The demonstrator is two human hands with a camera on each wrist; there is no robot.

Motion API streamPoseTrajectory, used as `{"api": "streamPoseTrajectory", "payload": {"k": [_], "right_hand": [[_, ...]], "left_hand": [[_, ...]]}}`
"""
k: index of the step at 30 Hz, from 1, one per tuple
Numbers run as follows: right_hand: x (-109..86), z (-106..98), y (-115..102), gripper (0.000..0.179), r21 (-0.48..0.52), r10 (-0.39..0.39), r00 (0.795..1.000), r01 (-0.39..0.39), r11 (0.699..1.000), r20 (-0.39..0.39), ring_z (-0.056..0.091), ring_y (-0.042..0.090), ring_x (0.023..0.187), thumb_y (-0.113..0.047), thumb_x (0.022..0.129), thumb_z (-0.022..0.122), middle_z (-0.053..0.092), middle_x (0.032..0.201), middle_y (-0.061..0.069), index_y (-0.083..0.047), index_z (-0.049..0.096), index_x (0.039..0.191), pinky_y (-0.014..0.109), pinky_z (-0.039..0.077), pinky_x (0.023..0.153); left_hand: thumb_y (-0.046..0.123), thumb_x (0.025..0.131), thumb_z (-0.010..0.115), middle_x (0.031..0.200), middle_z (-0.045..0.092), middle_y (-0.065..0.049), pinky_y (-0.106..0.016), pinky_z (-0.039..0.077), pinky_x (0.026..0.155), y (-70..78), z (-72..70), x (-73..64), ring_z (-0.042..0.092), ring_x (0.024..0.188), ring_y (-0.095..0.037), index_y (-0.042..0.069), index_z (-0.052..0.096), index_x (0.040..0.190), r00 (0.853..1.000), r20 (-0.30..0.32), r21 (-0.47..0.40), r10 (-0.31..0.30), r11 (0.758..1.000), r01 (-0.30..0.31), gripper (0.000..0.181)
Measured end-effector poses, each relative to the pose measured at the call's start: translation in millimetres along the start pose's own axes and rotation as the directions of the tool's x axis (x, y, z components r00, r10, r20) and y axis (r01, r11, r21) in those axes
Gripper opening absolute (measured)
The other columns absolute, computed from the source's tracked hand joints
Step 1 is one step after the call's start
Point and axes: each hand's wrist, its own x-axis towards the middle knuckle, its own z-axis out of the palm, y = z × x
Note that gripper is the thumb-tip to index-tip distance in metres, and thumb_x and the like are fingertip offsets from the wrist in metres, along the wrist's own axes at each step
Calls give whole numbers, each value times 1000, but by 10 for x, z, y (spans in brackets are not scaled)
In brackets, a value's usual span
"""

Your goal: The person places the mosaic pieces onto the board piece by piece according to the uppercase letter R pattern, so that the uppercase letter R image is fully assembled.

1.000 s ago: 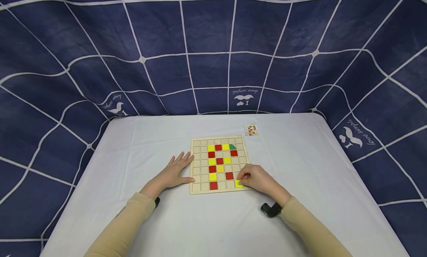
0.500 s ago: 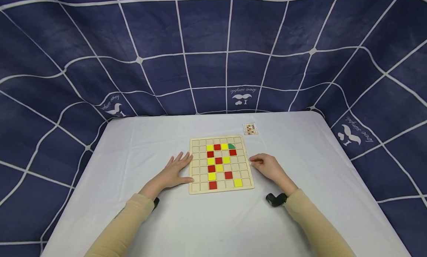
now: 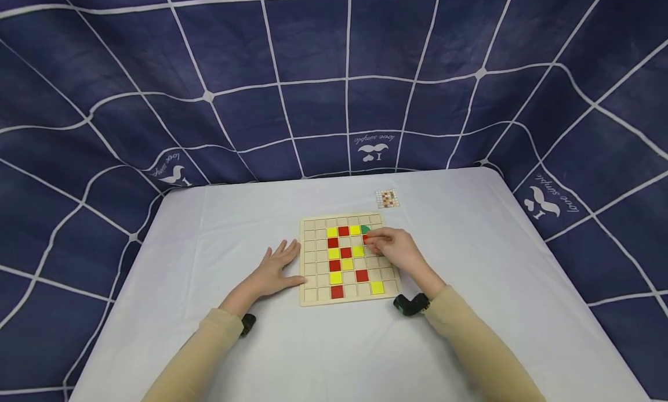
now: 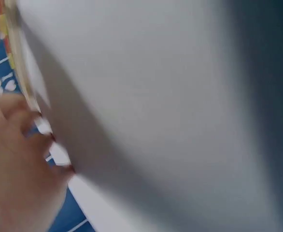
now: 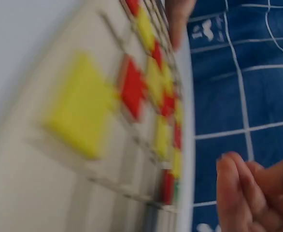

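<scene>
A square wooden grid board [image 3: 310, 268] lies on the table, with red and yellow square tiles in some of its cells. My left hand [image 3: 272, 274] is spread flat beside it, with the thumb and fingertips right at the left edge. Over the board's upper right side is my right hand [image 3: 398, 251], its fingers loosely curled and nothing visible between them. Its fingertips overlap a red tile [image 3: 365, 238] just below a green rounded piece [image 3: 365, 230]. A yellow tile [image 5: 81, 108] sits in the board's near row, large and blurred in the right wrist view.
A small card [image 3: 387, 198] printed with a coloured grid pattern lies behind the board's far right corner. White cloth [image 3: 235, 228] covers the table. A dark blue curtain [image 3: 313, 112] with white lines stands behind and at both sides.
My right hand has let go of the yellow tile in the near row, drawn off past the board's right edge, then come back over the upper right. The left hand stays at the left edge.
</scene>
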Motion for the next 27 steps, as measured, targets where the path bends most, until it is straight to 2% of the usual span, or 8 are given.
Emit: {"api": "streamPoseTrajectory", "payload": {"k": [4,8,12,16,19,24,26,27], "right_hand": [[43,-150,-67,30,-185,-3,992,-20,982,-126,69,25,99,-18,98,57,73,112,14,-3,68,122,36,58,83],[51,-261,101,33,-278,98,984,-136,951,-146,67,25,97,-20,97,58,71,112,17,0,66,122,36,56,79],[76,-279,233,34,-231,200,976,-216,949,-92,66,18,85,-21,97,58,72,102,14,2,65,121,28,55,72],[103,-267,305,31,-125,252,967,-254,959,-26,64,9,74,-18,97,61,72,96,12,4,66,117,21,56,67],[120,-240,329,29,-70,271,963,-270,960,-8,63,6,72,-16,96,63,72,101,13,4,67,116,18,56,66],[152,-192,310,30,-68,238,971,-239,969,-16,65,9,78,-15,94,66,71,110,15,2,68,119,19,54,69],[164,-173,259,31,-63,221,975,-222,973,-21,67,11,82,-15,93,66,71,111,15,1,68,120,21,56,72],[173,-162,223,31,-56,218,976,-219,974,-24,68,12,84,-14,93,67,71,112,15,0,68,120,23,57,73]], "left_hand": [[46,87,72,164,19,-16,-54,7,124,44,20,14,11,153,-34,0,27,154,999,-42,11,-32,999,33,93],[37,91,70,157,36,-16,-53,25,121,63,32,6,28,148,-36,1,41,148,989,-125,-2,-78,997,79,73],[27,92,71,139,54,-16,-49,45,107,146,44,20,50,129,-34,1,52,141,970,-199,-60,-140,990,130,58],[18,91,71,127,59,-16,-36,55,89,261,57,62,62,110,-26,1,54,139,958,-171,-186,-230,962,198,54],[15,93,68,129,60,-19,-32,57,86,338,40,90,65,109,-27,-1,52,140,947,-107,-309,-304,915,259,53],[14,95,63,129,62,-21,-32,56,91,349,-57,127,67,110,-26,-4,47,142,906,5,-511,-424,778,367,52],[15,96,62,127,63,-21,-30,56,90,320,-107,136,68,105,-21,-5,47,141,893,43,-547,-448,737,396,52],[15,96,62,125,64,-20,-27,56,89,300,-128,137,68,102,-19,-5,49,140,889,53,-553,-454,728,405,51]]}}
